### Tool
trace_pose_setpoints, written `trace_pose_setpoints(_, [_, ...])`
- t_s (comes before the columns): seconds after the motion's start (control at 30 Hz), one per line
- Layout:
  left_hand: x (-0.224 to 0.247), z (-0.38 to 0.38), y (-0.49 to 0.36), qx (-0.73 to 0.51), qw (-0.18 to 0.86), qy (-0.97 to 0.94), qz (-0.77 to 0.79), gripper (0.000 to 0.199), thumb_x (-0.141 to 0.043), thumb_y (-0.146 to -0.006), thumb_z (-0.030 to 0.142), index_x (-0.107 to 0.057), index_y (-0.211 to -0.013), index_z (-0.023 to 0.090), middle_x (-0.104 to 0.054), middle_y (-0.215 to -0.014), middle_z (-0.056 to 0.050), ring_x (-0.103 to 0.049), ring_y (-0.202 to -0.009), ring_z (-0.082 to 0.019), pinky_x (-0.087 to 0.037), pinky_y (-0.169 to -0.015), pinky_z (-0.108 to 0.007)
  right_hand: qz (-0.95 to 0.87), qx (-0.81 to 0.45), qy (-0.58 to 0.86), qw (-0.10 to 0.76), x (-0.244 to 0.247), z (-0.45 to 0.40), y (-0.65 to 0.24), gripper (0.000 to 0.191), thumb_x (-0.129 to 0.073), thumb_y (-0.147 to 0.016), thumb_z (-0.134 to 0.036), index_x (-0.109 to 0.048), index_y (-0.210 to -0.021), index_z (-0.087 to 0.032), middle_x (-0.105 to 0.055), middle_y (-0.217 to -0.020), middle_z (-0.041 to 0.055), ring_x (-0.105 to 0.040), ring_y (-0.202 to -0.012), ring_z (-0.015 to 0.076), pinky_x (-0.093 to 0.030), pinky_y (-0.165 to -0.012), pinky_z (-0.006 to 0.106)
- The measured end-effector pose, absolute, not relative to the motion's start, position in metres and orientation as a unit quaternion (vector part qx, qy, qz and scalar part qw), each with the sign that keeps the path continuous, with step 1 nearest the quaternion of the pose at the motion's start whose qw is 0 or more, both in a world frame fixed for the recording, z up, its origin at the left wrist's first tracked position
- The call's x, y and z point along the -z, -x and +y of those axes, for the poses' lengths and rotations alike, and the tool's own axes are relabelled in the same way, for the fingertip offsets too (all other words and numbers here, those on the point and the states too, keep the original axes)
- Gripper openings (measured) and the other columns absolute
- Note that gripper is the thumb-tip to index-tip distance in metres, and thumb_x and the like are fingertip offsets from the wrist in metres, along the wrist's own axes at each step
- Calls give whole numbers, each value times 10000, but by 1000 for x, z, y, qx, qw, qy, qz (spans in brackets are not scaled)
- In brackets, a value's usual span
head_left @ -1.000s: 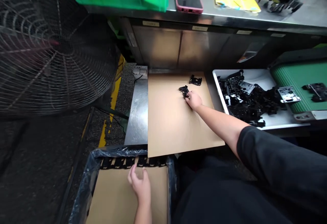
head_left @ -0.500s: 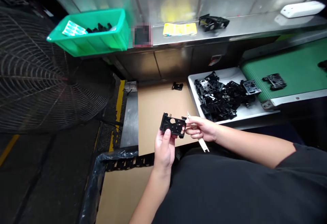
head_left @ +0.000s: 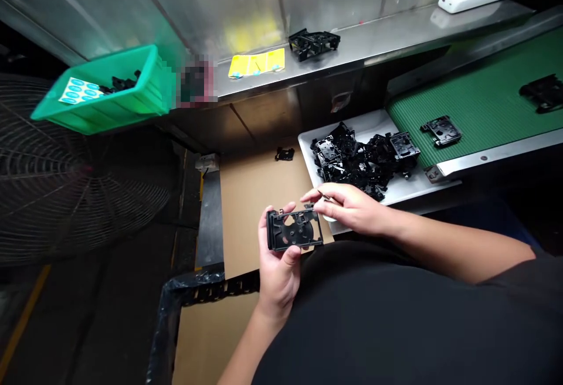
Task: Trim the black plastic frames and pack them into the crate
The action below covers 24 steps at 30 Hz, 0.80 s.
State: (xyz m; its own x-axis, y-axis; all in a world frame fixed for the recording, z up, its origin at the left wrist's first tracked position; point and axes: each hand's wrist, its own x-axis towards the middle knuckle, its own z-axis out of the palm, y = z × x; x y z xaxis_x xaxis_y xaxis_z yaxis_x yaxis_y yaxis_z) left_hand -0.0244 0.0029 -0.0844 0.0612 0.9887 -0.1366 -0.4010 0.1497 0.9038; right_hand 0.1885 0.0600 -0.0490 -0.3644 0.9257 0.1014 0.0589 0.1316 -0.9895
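Observation:
My left hand [head_left: 278, 282] is closed around a black plastic frame [head_left: 294, 231], thumb along its lower edge and fingers behind it. The frame is flat, with a large cut-out and a thicker bar at its left end. At its upper right corner is my right hand [head_left: 356, 206], closed on a slim pointed tool [head_left: 324, 196]. Only the tool's dark tip and a pale part below the fingers show; the rest is hidden. The fingertips are at the frame's corner, but I cannot tell whether the tip touches it. Beneath both hands lies a cardboard sheet [head_left: 246, 197].
A smaller black part [head_left: 284, 154] lies on the cardboard. To the right, a white tray [head_left: 303, 145] holds a heap of black parts, beside a green conveyor belt [head_left: 484, 98] carrying several more. A green bin [head_left: 109, 106] and yellow label sheet [head_left: 256, 62] sit on the metal shelf. A fan [head_left: 88, 168] stands left.
The frame has been turned over or tilted in my left hand and shows a different face. My right hand has shifted its hold, and the pale forked tool end no longer shows. The view has swung right.

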Motion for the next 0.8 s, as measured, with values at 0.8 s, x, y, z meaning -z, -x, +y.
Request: trace_pose_setpoints(0.8, [52, -4, -15, -559, 452, -528, 453, 906, -896, -769, 470, -463, -1554, 336, -668, -1321, -69, -679, -1223, -240, -552, -1100, -344, -855, -199, 275, 393, 24, 46, -224, 205, -614, -1053, -285, -699, -925, -148, -732, -962, 89, -690, -793, 170, -567, -700, 280])
